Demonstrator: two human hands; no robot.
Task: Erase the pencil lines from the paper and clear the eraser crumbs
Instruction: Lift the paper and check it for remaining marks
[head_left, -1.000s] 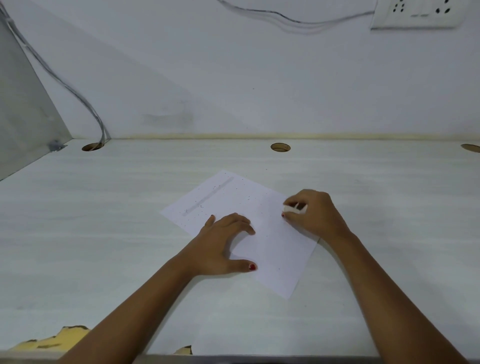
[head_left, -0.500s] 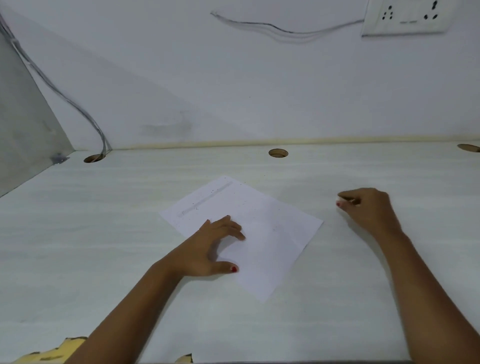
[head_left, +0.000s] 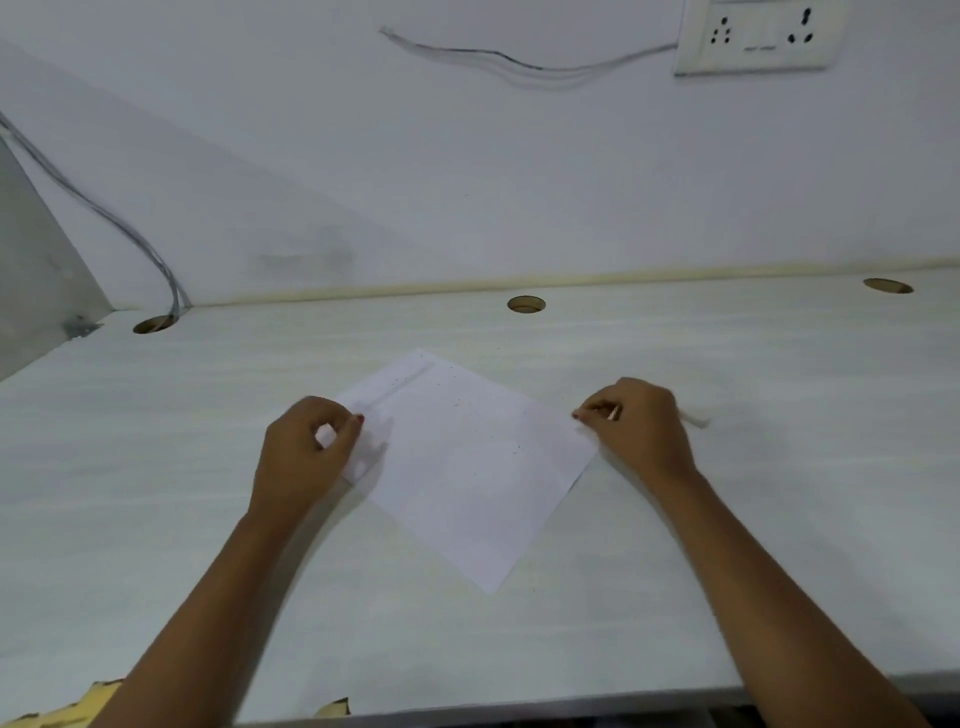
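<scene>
White desk (head_left: 727, 519) is backed by a plain wall (head_left: 519, 182). On it the paper (head_left: 467, 467) is laid cornerwise between the two hands. Its left corner is pinched in the curled fingers of the left hand (head_left: 306, 452); its right corner appears to be pinched by the right hand (head_left: 641, 428). Crumbs (head_left: 457, 402) are scattered just ahead of the hands, near a faint line (head_left: 410, 378). The paper is judged light, limp and easily creased; it is best held at opposite corners and kept taut when tipped.
</scene>
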